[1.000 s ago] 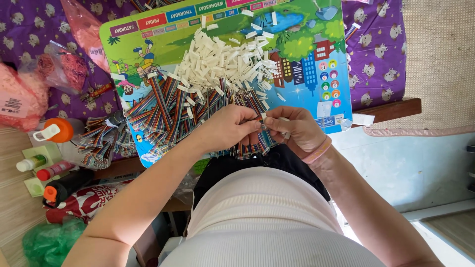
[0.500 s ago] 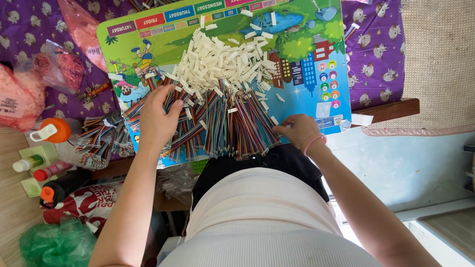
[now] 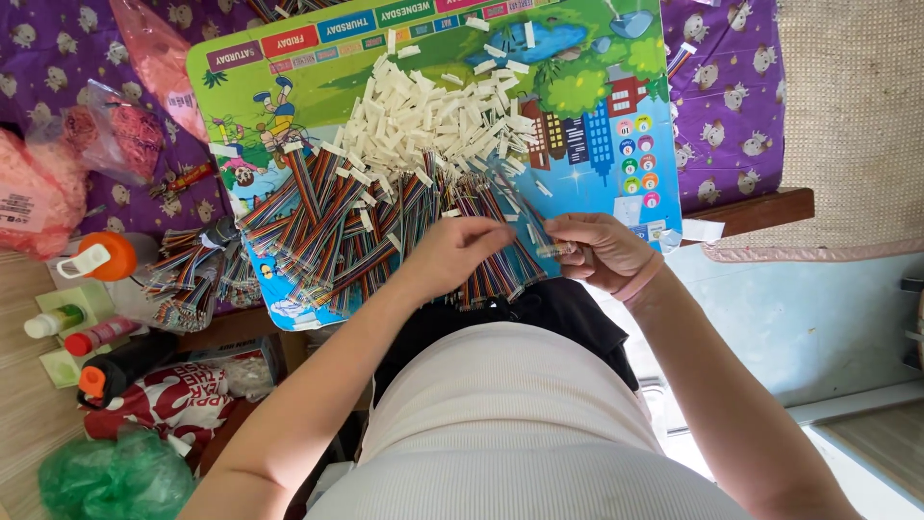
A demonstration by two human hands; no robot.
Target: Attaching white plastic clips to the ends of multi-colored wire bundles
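Starting at the left edge: pink plastic bags (image 3: 38, 197) lie crinkled and soft on the purple printed cloth (image 3: 731, 106), with an orange-capped bottle (image 3: 96, 258) and a green bag (image 3: 115, 474) lower down. A smaller heap of striped wire pieces (image 3: 188, 279) sits off the board's left corner. Bright picture board (image 3: 289, 58), flat and glossy, carries the main work: a fan of multicoloured ribbon wires (image 3: 327, 231), thin, flexible, striped, and above them a loose pile of small white plastic connectors (image 3: 423, 120), hard and rectangular. Left hand (image 3: 460, 252) rests on the wires near the board's front edge, fingers curled and pinching toward a thin wire end; exact grip is hard to tell. Right hand (image 3: 599, 252), just beside it, is closed on a small pale connector piece (image 3: 558, 248) between thumb and fingers. Judging it: holding the wire close to its tip and lining it square with the connector should keep the strands from splaying; pressing straight in seems safer than twisting. Woven beige mat (image 3: 857, 116) at far right, coarse texture.
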